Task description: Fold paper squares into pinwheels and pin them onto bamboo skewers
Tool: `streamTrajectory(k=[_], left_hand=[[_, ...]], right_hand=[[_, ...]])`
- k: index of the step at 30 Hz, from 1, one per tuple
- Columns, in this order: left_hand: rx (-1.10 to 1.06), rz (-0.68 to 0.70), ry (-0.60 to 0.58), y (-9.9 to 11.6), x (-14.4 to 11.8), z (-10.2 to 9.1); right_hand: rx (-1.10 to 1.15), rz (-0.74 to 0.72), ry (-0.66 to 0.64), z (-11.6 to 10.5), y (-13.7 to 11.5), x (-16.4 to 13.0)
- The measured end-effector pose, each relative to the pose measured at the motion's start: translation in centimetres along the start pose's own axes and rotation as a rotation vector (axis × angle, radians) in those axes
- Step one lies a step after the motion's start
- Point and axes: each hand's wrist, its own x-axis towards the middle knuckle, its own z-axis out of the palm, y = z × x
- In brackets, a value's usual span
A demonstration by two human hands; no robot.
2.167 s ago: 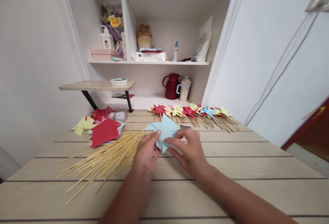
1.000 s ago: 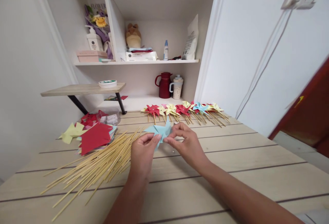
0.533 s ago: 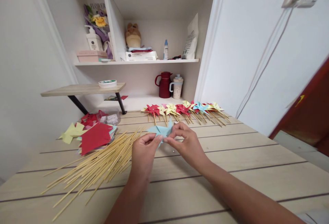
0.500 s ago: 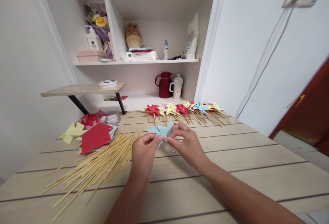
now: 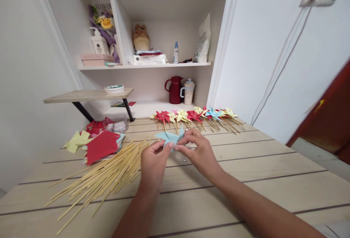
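A light blue paper pinwheel is held between my two hands above the table, its pointed blades sticking up and to the left. My left hand pinches its lower left part between thumb and fingers. From the other side, the fingertips of my right hand close on its right part. The pinwheel's centre is partly hidden by my fingers. Just below my right fingertips lies a tiny shiny piece on the table. Left of my left hand spreads a loose pile of thin wooden sticks.
Finished pinwheels on sticks lie in a row at the back. A stack of red paper, a yellow paper pinwheel and a clear box sit at left. Behind are a small raised stand, a red jug and a cup.
The blue pinwheel has shifted slightly in my fingers, its left blade now reaching further left and its lower part turned. Both hands have barely moved.
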Motion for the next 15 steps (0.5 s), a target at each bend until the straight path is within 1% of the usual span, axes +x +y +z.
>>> streamTrajectory(k=[2, 5, 7, 9, 11, 15], left_hand=[[0.008, 0.061, 0.017, 0.1, 0.0, -0.1], [0.063, 0.209, 0.067, 0.4, 0.0, -0.2], [0.101, 0.298, 0.099, 0.5, 0.0, -0.1], [0.148, 0.364, 0.102, 0.5, 0.0, -0.1], [0.230, 0.427, 0.079, 0.2, 0.0, 0.0], [0.373, 0.559, 0.028, -0.3, -0.1, -0.1]], right_hand=[[-0.021, -0.040, 0.042, -0.3, -0.2, 0.1], [-0.107, -0.134, 0.123, -1.0, -0.7, 0.2], [-0.193, -0.209, 0.149, -1.5, -1.0, 0.4], [-0.282, -0.261, 0.118, -1.9, -1.2, 0.5], [-0.353, -0.286, 0.054, -2.1, -1.0, 0.6], [-0.401, -0.303, -0.050, -1.9, -0.1, 0.7]])
